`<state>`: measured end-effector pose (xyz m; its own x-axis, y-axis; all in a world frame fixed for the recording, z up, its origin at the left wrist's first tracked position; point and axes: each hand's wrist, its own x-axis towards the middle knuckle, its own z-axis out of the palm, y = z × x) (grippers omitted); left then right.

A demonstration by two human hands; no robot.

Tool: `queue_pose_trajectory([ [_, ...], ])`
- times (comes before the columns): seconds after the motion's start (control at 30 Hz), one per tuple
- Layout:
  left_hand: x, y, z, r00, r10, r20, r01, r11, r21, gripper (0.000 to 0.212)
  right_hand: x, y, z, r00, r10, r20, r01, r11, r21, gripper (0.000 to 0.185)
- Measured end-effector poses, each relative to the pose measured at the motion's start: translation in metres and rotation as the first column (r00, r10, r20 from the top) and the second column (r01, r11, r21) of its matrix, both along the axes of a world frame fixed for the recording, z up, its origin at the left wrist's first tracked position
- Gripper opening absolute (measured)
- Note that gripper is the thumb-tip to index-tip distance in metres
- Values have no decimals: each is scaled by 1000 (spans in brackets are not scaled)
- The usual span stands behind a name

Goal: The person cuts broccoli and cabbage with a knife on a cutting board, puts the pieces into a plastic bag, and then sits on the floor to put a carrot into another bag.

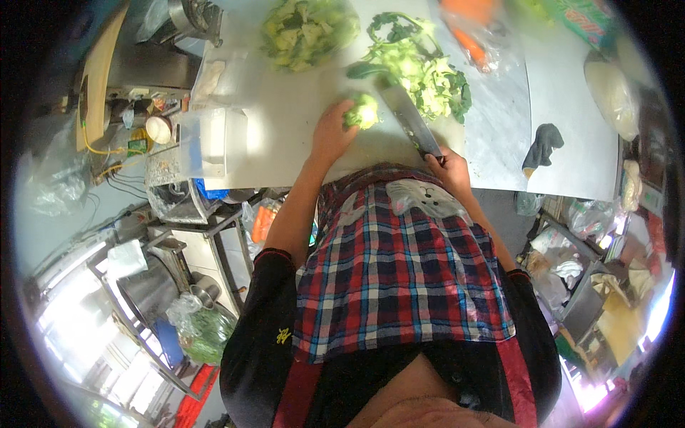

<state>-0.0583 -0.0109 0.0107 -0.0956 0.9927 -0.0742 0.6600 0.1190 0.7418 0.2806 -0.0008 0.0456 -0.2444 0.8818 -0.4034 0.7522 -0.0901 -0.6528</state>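
Observation:
My left hand (333, 131) grips a pale green vegetable piece (362, 112), perhaps broccoli stem or kohlrabi, above the white worktop (299, 155). In my right hand (450, 167) is the handle of a broad kitchen knife (409, 120), its blade slanting away to the upper left. Just beyond the blade lies a heap of light green trimmings and leaves (428, 80). Farther off, to the left, a round heap of cut green pieces (307, 37) looks blurred, so I cannot tell what it rests in.
Carrots in a clear plastic bag (475, 48) lie at the far right of the trimmings. A dark grey cloth or glove (543, 147) sits near the worktop's front right. A clear plastic container (214, 142) stands at the left edge. A filled plastic bag (613, 96) lies far right.

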Motion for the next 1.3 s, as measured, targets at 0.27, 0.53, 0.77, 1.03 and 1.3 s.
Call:
queue_pose_trajectory([
  [0.27,20,14,-10,996,17,88,-31,987,156,48,-10,4,23,992,121,39,-123,990,62,28],
  [0.53,34,18,-19,993,56,105,-84,954,287,43,-10,7,17,965,202,166,-225,965,132,27],
  [0.77,38,18,-15,995,70,65,-85,959,271,43,-8,8,5,943,218,252,-273,939,209,25],
  [1.03,45,19,-14,989,130,77,-143,967,211,49,-16,10,12,911,220,349,-304,929,210,25],
  [1.3,53,26,-21,988,157,-4,-153,965,212,53,-32,23,8,884,245,398,-331,930,162,25],
])
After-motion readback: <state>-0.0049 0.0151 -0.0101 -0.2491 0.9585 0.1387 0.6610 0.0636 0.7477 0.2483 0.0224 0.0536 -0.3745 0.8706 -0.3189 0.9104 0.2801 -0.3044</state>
